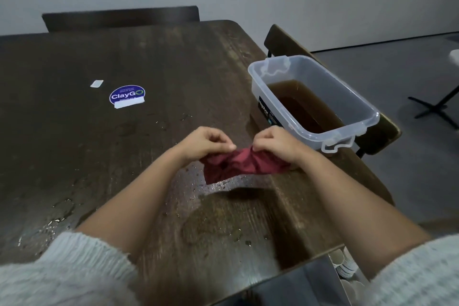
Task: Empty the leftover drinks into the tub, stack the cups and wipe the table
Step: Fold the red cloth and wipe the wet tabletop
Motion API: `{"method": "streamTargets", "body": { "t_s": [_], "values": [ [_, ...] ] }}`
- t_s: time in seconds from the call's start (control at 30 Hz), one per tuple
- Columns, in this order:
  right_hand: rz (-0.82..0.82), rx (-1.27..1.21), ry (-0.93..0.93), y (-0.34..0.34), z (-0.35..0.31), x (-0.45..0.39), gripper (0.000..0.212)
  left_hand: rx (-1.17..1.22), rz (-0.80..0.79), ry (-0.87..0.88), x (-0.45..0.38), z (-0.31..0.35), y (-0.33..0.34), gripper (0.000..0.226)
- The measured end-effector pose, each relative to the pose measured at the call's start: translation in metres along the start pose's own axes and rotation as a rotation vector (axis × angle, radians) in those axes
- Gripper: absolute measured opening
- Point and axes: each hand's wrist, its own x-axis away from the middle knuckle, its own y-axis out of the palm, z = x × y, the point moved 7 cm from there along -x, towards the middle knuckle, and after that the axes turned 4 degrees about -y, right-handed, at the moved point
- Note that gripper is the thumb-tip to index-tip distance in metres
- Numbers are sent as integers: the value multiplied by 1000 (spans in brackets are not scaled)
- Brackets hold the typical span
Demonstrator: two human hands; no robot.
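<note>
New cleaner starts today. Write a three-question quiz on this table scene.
1. True or false: both hands pinch the red cloth.
2. What does the tub hold? A) clear water B) brown liquid C) cups
3. Fill in: wet patches lie on the ____ below the cloth.

Key:
1. True: left hand and right hand both grip it.
2. B
3. table
</note>
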Motion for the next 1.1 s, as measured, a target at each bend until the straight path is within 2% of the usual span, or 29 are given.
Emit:
{"method": "streamTargets", "body": {
  "t_s": [0.07, 0.1, 0.17, 0.23, 0.3, 0.4, 0.5, 0.6, 0.73, 1.1],
  "values": [
    [-213, 78, 123, 18, 18, 2, 31, -101, -186, -165, 5, -23, 9, 16],
    [-265, 91, 166, 27, 29, 2, 23, -164, -200, -234, 5, -36, 11, 21],
    [-223, 86, 205, 39, 49, -4, 18, -363, -114, -297, 2, -59, 14, 21],
    [-80, 176, 235, 51, 68, -9, 15, -591, -10, -274, 1, -77, 25, 16],
    [24, 303, 267, 72, 80, -5, 20, -610, 27, -257, 6, -92, 45, 22],
    [22, 511, 298, 120, 96, 11, 42, -690, -46, -193, 15, -112, 82, 39],
    [-9, 510, 360, 149, 110, 22, 54, -864, -127, -224, 22, -136, 103, 60],
    [30, 538, 376, 147, 120, 11, 62, -860, -139, -236, 11, -147, 99, 62],
    [60, 555, 384, 135, 127, -18, 68, -716, -114, -301, -30, -143, 77, 58],
    [50, 632, 317, 95, 136, -144, 63, -760, 155, -321, -135, -138, 19, 58]
  ]
}}
